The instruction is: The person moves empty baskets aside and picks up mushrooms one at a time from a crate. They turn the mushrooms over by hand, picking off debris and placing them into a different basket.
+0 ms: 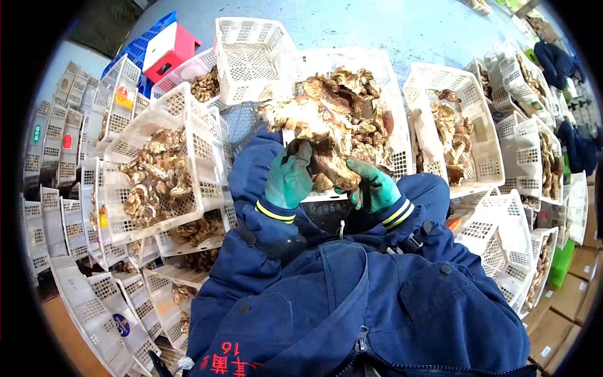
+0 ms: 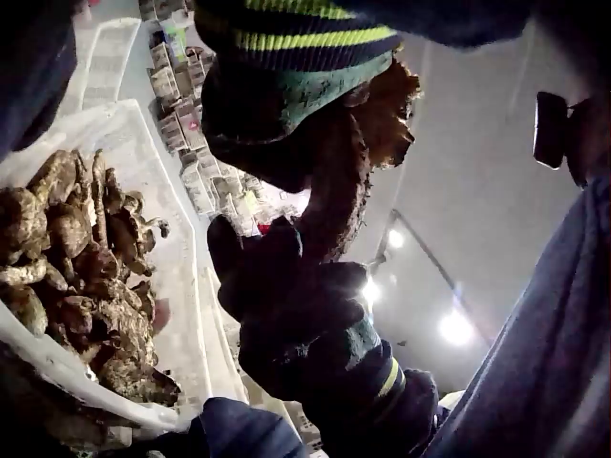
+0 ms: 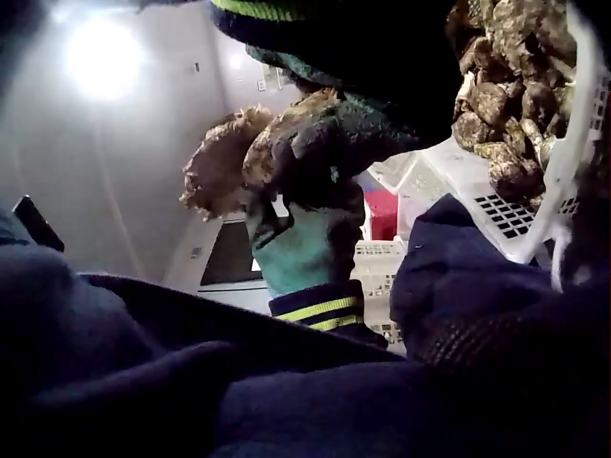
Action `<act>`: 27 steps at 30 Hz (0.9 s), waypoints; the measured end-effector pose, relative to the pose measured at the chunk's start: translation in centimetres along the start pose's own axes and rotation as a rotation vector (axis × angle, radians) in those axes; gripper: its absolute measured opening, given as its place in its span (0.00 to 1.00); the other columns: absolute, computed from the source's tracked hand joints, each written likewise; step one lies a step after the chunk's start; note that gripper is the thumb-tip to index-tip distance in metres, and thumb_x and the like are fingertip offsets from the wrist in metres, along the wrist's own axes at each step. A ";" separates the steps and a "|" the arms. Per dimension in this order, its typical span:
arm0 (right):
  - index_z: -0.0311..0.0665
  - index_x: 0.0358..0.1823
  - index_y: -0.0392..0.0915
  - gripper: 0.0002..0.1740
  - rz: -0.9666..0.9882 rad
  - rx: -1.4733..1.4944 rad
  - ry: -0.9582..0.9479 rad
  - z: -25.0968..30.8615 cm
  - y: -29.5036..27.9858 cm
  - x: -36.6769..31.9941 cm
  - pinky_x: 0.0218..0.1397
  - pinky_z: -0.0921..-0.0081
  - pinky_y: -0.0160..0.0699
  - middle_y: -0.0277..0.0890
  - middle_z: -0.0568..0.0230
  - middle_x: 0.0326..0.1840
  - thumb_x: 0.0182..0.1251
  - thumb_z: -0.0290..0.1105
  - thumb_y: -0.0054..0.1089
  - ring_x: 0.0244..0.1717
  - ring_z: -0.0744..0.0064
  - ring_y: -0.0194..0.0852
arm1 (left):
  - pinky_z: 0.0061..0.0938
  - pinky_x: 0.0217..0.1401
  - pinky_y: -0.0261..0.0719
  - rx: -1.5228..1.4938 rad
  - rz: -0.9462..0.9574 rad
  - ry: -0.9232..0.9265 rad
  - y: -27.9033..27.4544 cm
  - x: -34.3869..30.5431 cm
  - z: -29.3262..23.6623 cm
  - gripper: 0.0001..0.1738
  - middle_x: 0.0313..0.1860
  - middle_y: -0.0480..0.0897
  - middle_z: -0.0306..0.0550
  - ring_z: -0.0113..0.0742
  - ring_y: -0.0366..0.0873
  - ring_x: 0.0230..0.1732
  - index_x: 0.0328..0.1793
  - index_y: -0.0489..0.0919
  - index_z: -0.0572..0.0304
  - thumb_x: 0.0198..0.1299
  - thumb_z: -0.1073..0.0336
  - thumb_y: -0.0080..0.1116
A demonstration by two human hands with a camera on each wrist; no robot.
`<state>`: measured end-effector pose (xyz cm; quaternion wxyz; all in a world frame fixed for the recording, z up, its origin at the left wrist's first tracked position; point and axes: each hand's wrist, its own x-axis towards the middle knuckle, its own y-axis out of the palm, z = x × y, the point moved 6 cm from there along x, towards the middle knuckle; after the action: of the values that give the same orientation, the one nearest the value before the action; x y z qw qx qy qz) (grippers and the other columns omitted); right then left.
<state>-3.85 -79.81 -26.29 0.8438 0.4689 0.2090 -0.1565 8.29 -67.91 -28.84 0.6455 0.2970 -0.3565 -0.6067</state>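
A large brown mushroom [image 1: 308, 119] with a ragged pale cap and a thick dark stem is held between my two green-gloved hands, over the near end of a white crate [image 1: 402, 160]. My left hand [image 1: 290, 176] grips it below the cap, thumb against the stem. At the stem's lower end, my right hand [image 1: 375, 188] curls its fingers round it. The left wrist view shows the curved stem [image 2: 339, 191] running from one glove to the other. Seen from the right wrist, the cap [image 3: 224, 162] sticks out past the gloves. More mushrooms [image 1: 367, 135] lie heaped in the crate behind.
A crate of mushrooms [image 1: 157, 176] stands to the left on stacked crates, another crate [image 1: 487, 157] to the right. Beyond the left arm is a bare-bottomed white crate [image 1: 248, 60], beside a red and white stool [image 1: 171, 51]. Cardboard boxes [image 1: 553, 336] sit at far right.
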 end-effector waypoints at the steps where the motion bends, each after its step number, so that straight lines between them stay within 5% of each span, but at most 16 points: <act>1: 0.36 0.59 0.73 0.18 0.007 0.031 0.008 -0.3 0.1 0.3 0.18 0.76 0.79 0.83 0.59 0.34 0.72 0.35 0.51 0.16 0.69 0.78 | 0.27 0.52 0.78 0.218 -0.151 0.178 0.4 1.0 0.6 0.21 0.45 0.80 0.49 0.34 0.80 0.42 0.59 0.73 0.66 0.71 0.59 0.40; 3: 0.35 0.57 0.75 0.17 0.040 0.100 0.041 -1.0 -0.6 1.1 0.20 0.75 0.83 0.84 0.60 0.34 0.73 0.36 0.50 0.17 0.69 0.80 | 0.27 0.47 0.83 0.652 -0.460 0.529 1.2 1.1 0.4 0.24 0.55 0.80 0.58 0.38 0.83 0.40 0.61 0.69 0.71 0.73 0.55 0.40; 6: 0.37 0.59 0.71 0.17 0.094 0.232 0.111 -1.8 0.0 0.8 0.20 0.75 0.81 0.82 0.49 0.39 0.74 0.37 0.47 0.22 0.63 0.82 | 0.23 0.38 0.85 0.538 -0.196 0.274 -3.3 1.8 -4.0 0.24 0.46 0.82 0.62 0.38 0.84 0.36 0.61 0.69 0.72 0.73 0.56 0.38; 9: 0.37 0.60 0.71 0.18 -0.011 -0.263 0.199 -1.6 -0.6 1.5 0.29 0.69 0.85 0.81 0.51 0.43 0.76 0.37 0.45 0.29 0.60 0.83 | 0.22 0.35 0.85 1.827 -0.194 0.731 0.7 0.0 -2.6 0.23 0.44 0.82 0.63 0.39 0.84 0.35 0.59 0.70 0.74 0.72 0.58 0.41; 10: 0.37 0.60 0.71 0.18 -0.047 -0.472 0.229 -1.5 -0.9 1.7 0.33 0.68 0.86 0.81 0.51 0.46 0.76 0.36 0.44 0.32 0.60 0.84 | 0.25 0.38 0.85 1.734 -0.191 0.758 0.7 -0.1 -2.6 0.22 0.44 0.82 0.61 0.40 0.83 0.37 0.59 0.70 0.73 0.71 0.59 0.43; 11: 0.35 0.63 0.69 0.20 0.046 -1.104 -0.362 1.3 0.6 1.7 0.38 0.72 0.82 0.78 0.54 0.50 0.75 0.36 0.48 0.40 0.65 0.79 | 0.28 0.40 0.85 1.641 -0.185 0.785 0.7 -0.2 -2.7 0.22 0.45 0.82 0.59 0.41 0.83 0.39 0.59 0.70 0.73 0.70 0.60 0.45; 13: 0.32 0.65 0.67 0.23 0.065 -1.254 -0.645 2.3 2.2 0.6 0.45 0.77 0.76 0.76 0.57 0.54 0.74 0.37 0.52 0.46 0.73 0.73 | 0.34 0.47 0.83 1.144 -0.138 0.658 0.6 0.1 -2.4 0.20 0.47 0.82 0.56 0.42 0.82 0.44 0.59 0.71 0.71 0.68 0.62 0.49; 14: 0.32 0.64 0.67 0.23 -0.007 -0.810 -0.294 2.1 3.1 0.4 0.46 0.78 0.75 0.76 0.59 0.52 0.74 0.37 0.53 0.45 0.75 0.73 | 0.35 0.51 0.82 1.009 -0.112 0.601 1.2 0.1 -2.0 0.20 0.47 0.82 0.54 0.42 0.82 0.46 0.59 0.72 0.70 0.67 0.62 0.50; 15: 0.34 0.63 0.69 0.22 0.026 -1.068 -0.366 2.4 2.8 0.5 0.47 0.80 0.73 0.77 0.61 0.50 0.73 0.38 0.53 0.43 0.79 0.72 | 0.36 0.54 0.80 0.874 -0.094 0.546 1.9 0.0 -1.6 0.19 0.48 0.82 0.53 0.42 0.81 0.47 0.58 0.73 0.68 0.66 0.63 0.50; 17: 0.34 0.62 0.71 0.22 -0.052 -1.038 -0.308 3.5 2.1 0.4 0.46 0.80 0.73 0.77 0.62 0.47 0.73 0.39 0.54 0.42 0.79 0.72 | 0.36 0.61 0.75 1.138 -0.075 0.639 4.9 -1.2 -1.8 0.18 0.47 0.82 0.51 0.41 0.80 0.50 0.56 0.76 0.65 0.65 0.62 0.51; 19: 0.34 0.60 0.72 0.22 -0.152 -1.017 -0.298 4.8 -1.4 1.5 0.43 0.79 0.74 0.79 0.64 0.43 0.73 0.40 0.54 0.40 0.79 0.73 | 0.37 0.63 0.74 0.977 -0.121 0.729 8.6 -3.2 -1.9 0.19 0.49 0.81 0.50 0.40 0.79 0.52 0.56 0.77 0.62 0.65 0.58 0.52; 22: 0.37 0.58 0.75 0.20 -0.301 -1.049 -0.260 7.4 -6.1 2.2 0.41 0.78 0.76 0.80 0.66 0.41 0.72 0.42 0.54 0.39 0.80 0.74 | 0.38 0.61 0.76 1.068 -0.093 0.982 15.8 -10.7 -4.0 0.24 0.61 0.75 0.49 0.41 0.76 0.58 0.64 0.71 0.60 0.67 0.54 0.54; 24: 0.41 0.57 0.76 0.18 -0.284 -1.373 -0.498 9.5 -10.6 3.4 0.44 0.74 0.77 0.81 0.63 0.42 0.72 0.42 0.53 0.39 0.71 0.78 | 0.37 0.60 0.78 1.221 -0.026 1.147 20.4 -13.1 -2.0 0.30 0.63 0.74 0.49 0.41 0.76 0.59 0.68 0.69 0.58 0.66 0.48 0.55; 25: 0.44 0.57 0.76 0.17 -0.300 -1.467 -0.565 10.5 -9.7 3.3 0.46 0.72 0.77 0.82 0.60 0.43 0.72 0.42 0.52 0.41 0.65 0.80 | 0.37 0.59 0.78 1.552 -0.302 1.500 20.3 -14.9 -2.7 0.31 0.62 0.74 0.49 0.41 0.75 0.58 0.67 0.69 0.59 0.67 0.46 0.52; 26: 0.44 0.56 0.76 0.17 -0.504 -1.268 -0.250 11.3 -11.5 3.3 0.49 0.69 0.78 0.81 0.55 0.46 0.71 0.42 0.52 0.46 0.58 0.80 | 0.38 0.59 0.78 1.506 -0.410 1.652 19.7 -15.9 -3.5 0.30 0.62 0.74 0.48 0.42 0.75 0.59 0.67 0.67 0.57 0.67 0.45 0.51; 27: 0.43 0.56 0.76 0.19 -0.525 -1.407 -0.272 12.0 -11.2 4.1 0.51 0.68 0.78 0.81 0.55 0.46 0.70 0.43 0.52 0.47 0.60 0.80 | 0.40 0.58 0.78 1.448 -0.532 1.795 19.1 -16.8 -4.0 0.30 0.62 0.74 0.48 0.44 0.74 0.59 0.68 0.66 0.55 0.68 0.45 0.50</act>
<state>-2.97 -96.12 -30.83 0.8970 -0.2679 0.2583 -0.2385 22.32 -49.72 -17.26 0.1996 0.9781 0.0369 0.0471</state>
